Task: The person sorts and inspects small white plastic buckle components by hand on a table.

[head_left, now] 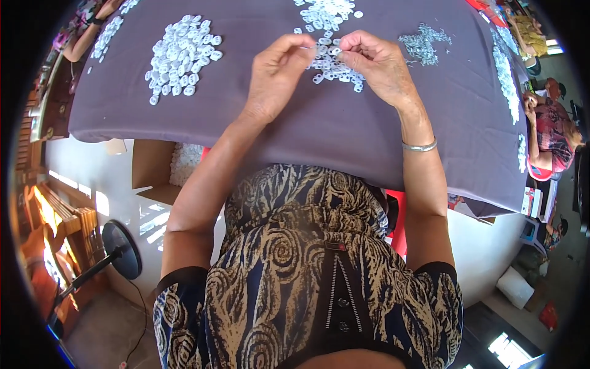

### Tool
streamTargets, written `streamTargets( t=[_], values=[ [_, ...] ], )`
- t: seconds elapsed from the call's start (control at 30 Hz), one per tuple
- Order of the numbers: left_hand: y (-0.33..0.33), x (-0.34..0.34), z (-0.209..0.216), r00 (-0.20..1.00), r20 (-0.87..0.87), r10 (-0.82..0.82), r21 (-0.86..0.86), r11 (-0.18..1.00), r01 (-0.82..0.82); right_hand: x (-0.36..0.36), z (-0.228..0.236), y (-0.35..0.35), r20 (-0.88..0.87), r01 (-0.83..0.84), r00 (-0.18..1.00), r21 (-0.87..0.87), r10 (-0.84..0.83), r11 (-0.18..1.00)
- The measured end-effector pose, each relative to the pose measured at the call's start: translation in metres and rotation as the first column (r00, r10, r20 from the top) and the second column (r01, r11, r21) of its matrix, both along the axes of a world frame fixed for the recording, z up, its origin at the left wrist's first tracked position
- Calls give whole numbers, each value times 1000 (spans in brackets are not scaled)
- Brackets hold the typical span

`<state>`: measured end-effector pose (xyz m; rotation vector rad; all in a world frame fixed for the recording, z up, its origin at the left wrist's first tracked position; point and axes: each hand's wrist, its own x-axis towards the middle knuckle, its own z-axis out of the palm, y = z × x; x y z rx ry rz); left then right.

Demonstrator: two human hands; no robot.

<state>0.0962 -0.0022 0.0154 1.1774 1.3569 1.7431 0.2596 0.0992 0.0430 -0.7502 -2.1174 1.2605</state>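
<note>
From my end: both bare hands up over the table, working close together above the near pile of small white pieces (337,72). Left hand (275,77): thumb and forefinger brought close, narrow gap at most; might be something tiny and pale at the tips, too small for me to tell. Right hand (382,69): thumb and forefinger in a narrow pinch, a white piece showing right at the tips, but I can't tell if it's gripped or just lying in the pile behind. Hands apart, fingertips facing each other, near pile showing between and below them

I log a purple-grey tablecloth (347,134) under everything. Far pile (329,12), also white, sits just beyond the near one. Left pile (181,55), white ovals, well apart from the left hand. Heap of thin silvery bits (424,44) near the right hand, on its outer side. Bracelet (420,147) on the right wrist

Around: cardboard box (153,165) below the table edge at left, white pieces inside; red stool (399,227) by the wearer's right side; round black stand base (122,249) on the left. One co-worker (555,132) sits off the right side, another's forearm (81,44) at upper left, more white pieces on the cloth near both
</note>
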Motion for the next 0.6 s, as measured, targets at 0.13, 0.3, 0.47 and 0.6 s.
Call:
streamTargets(
  t=[0.13,0.3,0.47,0.6],
  values=[
    [-2,5,-3,992,-52,-115,20,993,116,-7,-1,-9,-4,-15,1000,-1,15,1000],
    [0,2,-11,988,-71,-135,32,990,138,-9,4,-17,86,-33,996,76,27,997],
    [1,-2,-15,989,-104,-110,6,994,111,-11,1,-19,128,-42,992,192,17,980],
    [1,-3,-13,990,-75,-116,-47,993,112,-13,-2,-19,106,-30,994,221,7,975]
  ],
)
